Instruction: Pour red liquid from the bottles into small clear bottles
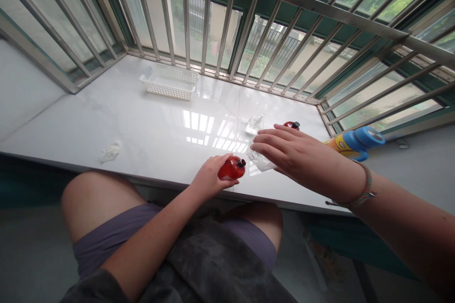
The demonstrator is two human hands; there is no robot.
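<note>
My left hand (pixel 212 177) is closed around a small round red bottle with a black cap (pixel 232 168), lying near the front edge of the white sill (pixel 149 128). My right hand (pixel 291 151) reaches leftward with fingers stretched flat over a clear plastic bag (pixel 261 161). Just beyond its fingers a second red bottle with a black cap (pixel 292 125) peeks out. A small clear plastic piece (pixel 254 124) lies a little farther back.
A white slotted basket (pixel 169 82) stands at the back by the window bars (pixel 227 33). A crumpled white scrap (pixel 110 151) lies at the left. A yellow bottle with a blue cap (pixel 355 143) lies at the right end. My knees are under the sill.
</note>
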